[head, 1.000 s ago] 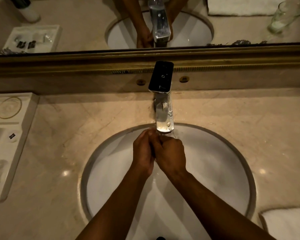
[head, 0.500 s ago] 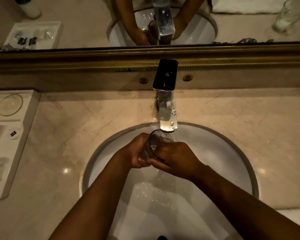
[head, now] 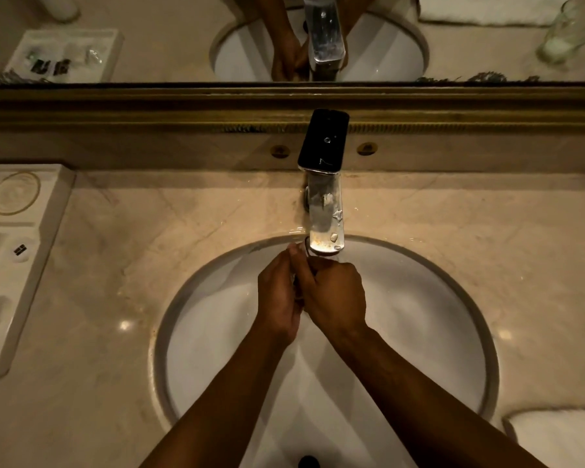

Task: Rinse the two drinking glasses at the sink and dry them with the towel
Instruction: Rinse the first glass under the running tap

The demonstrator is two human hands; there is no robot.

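Over the white round sink (head: 419, 315), my left hand (head: 277, 295) and my right hand (head: 335, 295) are pressed together around a clear drinking glass (head: 309, 256), just under the spout of the chrome tap (head: 326, 214). Only a sliver of the glass's rim shows between my fingers; the rest is hidden by both hands. A second glass (head: 568, 32) appears only as a reflection in the mirror, top right. The white towel (head: 561, 437) lies on the counter at the lower right corner.
A gold-framed mirror (head: 149, 106) runs along the back of the beige marble counter (head: 115, 298). A white amenity tray (head: 11, 258) sits at the left edge. The sink's dark drain (head: 308, 462) is at the bottom.
Half a second ago the glass was tilted with its open mouth visible between my hands. Now both hands have closed up around it and risen toward the spout.
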